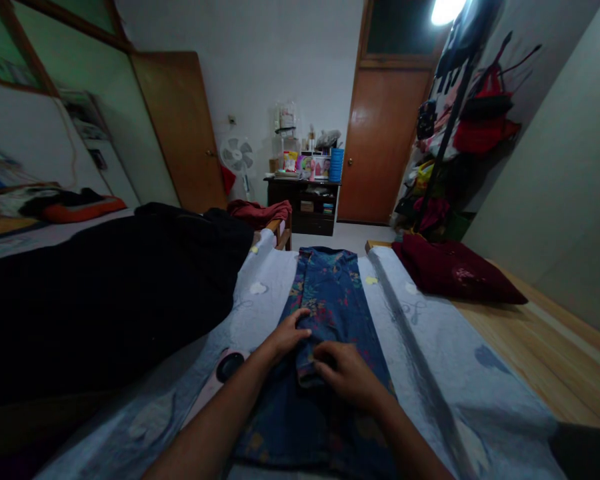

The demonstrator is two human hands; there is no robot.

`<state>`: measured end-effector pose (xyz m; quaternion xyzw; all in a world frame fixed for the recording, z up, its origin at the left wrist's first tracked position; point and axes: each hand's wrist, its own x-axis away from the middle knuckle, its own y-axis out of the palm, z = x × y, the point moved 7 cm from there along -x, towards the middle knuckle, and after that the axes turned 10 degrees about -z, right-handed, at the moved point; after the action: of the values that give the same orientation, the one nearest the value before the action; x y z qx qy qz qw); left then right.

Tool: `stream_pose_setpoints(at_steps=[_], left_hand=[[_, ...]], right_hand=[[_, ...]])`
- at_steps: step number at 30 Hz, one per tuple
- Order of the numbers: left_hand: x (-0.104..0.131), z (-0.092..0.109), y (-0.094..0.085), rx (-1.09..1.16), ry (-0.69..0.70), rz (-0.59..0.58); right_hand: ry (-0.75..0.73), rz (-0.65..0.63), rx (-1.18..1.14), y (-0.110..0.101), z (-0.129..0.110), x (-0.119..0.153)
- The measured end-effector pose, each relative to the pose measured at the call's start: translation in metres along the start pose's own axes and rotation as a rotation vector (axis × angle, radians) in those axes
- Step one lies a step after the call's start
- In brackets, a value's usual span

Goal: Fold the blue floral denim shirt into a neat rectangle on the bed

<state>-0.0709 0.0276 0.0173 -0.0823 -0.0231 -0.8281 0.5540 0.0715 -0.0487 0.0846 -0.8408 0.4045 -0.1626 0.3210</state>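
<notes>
A blue floral garment (336,287) lies lengthwise on the pale patterned bed sheet (275,293), its sleeve folded inward over the body. My left hand (291,333) rests at the left edge of the folded sleeve, thumb and fingers apart. On the right, my right hand (347,373) has its fingers curled at the sleeve near its cuff, pinching the cloth. The lower part of the garment spreads beneath my forearms.
Beside my left forearm lies a pink phone (225,370). A large black cloth (110,300) covers the bed's left side. Folded maroon clothing (455,270) sits at the right on a wooden surface (520,340). Beyond the bed stand a dark cabinet (303,207) and a fan (237,157).
</notes>
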Motion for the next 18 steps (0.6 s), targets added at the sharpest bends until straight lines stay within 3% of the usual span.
stream_pose_setpoints(at_steps=[6,10,15,16,18], left_hand=[[0.026,-0.001,0.013,-0.272,0.065,0.035],[0.036,-0.002,0.014,-0.490,0.051,0.079],[0.053,0.009,0.009,-0.744,0.103,0.272],[0.057,0.014,0.013,-0.779,0.146,0.265],[0.062,0.021,0.030,-0.790,0.233,0.119]], right_hand=[[0.175,0.273,0.018,-0.047,0.062,-0.011],[0.391,0.345,0.152,-0.067,0.107,-0.020],[0.455,0.397,0.126,-0.076,0.132,-0.035],[0.462,0.403,0.093,-0.077,0.135,-0.038],[0.479,0.417,0.032,-0.078,0.142,-0.045]])
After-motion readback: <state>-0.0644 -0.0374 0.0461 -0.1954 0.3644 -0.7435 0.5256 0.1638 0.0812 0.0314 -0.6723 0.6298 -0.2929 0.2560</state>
